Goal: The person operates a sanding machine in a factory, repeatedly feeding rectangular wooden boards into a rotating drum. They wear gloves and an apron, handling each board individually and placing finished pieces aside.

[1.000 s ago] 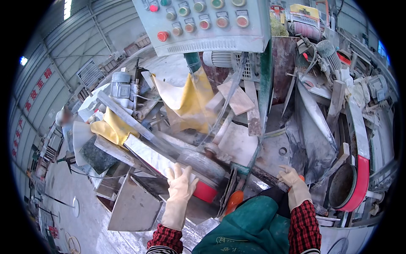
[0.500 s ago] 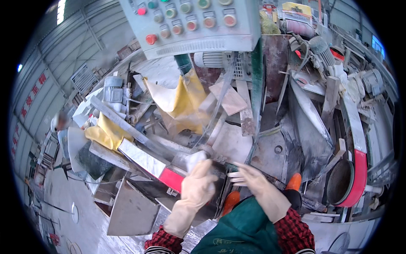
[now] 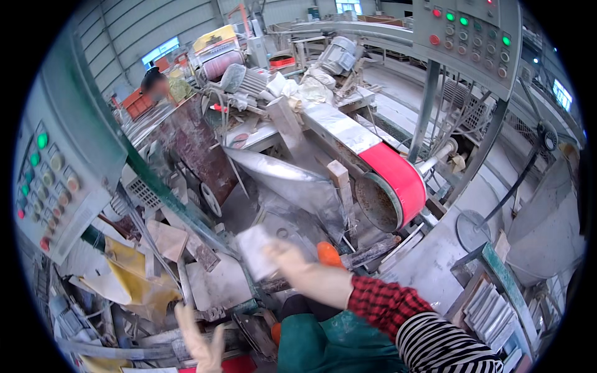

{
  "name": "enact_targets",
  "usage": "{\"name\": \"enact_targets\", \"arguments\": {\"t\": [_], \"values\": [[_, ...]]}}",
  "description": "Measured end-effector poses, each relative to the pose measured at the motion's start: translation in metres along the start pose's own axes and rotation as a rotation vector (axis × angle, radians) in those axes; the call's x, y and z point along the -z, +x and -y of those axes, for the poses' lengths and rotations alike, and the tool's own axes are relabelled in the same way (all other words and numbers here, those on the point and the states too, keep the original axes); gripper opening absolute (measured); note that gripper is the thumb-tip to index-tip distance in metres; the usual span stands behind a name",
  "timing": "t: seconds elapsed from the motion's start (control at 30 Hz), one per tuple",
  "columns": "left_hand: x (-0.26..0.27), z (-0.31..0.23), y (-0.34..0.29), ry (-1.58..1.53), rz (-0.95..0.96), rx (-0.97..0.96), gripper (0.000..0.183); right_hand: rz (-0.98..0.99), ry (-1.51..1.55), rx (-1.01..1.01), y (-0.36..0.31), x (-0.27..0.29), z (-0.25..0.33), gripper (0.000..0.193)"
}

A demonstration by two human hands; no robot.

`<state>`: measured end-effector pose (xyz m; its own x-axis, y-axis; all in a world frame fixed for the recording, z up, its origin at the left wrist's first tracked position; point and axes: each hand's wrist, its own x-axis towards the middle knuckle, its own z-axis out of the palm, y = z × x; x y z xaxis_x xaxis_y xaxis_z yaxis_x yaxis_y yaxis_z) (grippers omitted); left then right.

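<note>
A white rectangular piece like a small stone tile (image 3: 254, 252), blurred by motion, is in my right hand (image 3: 287, 261). That hand wears a cream glove, and its fingers are closed on the piece's right edge, over the gap between the machines. My left hand (image 3: 200, 343), in a matching glove, is low on the left with fingers spread and nothing in them. It is near the red belt end (image 3: 233, 364) at the lower edge.
A conveyor with a red belt end (image 3: 405, 180) stands to the right. Control panels (image 3: 68, 155) are at the left and upper right (image 3: 466, 37). A rack of stacked thin slabs (image 3: 491, 314) is at lower right. A person (image 3: 155, 86) is in the back left.
My view has swung to the right. The white piece has passed from my left hand to my right, which has reached forward. My left hand has opened and now appears lower left.
</note>
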<state>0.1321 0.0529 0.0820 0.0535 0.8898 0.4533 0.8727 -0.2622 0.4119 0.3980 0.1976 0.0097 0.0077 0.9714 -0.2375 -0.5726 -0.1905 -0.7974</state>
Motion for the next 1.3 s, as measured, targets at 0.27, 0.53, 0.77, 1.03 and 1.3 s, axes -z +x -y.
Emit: {"name": "enact_targets", "arguments": {"t": [0.27,0.53,0.77,1.03,1.3], "values": [[0.077,0.181,-0.136,0.258,-0.218,0.919,0.073,-0.646,-0.200,0.622,0.108,0.232,0.158,0.037],[0.069,0.208,-0.138,0.596,-0.045,1.080,0.059,-0.839,0.011,0.334,0.138,0.297,0.229,0.032],[0.070,0.204,-0.129,0.825,0.031,1.069,0.057,-0.304,-2.498,-0.134,0.137,0.288,0.239,0.025],[0.071,0.125,-0.121,0.287,-0.320,0.891,0.060,-0.650,-1.625,0.335,0.123,0.288,0.196,0.038],[0.025,0.039,-0.035,-0.318,-0.195,0.283,0.066,0.546,-0.149,-0.277,0.052,0.020,-0.039,0.046]]}}
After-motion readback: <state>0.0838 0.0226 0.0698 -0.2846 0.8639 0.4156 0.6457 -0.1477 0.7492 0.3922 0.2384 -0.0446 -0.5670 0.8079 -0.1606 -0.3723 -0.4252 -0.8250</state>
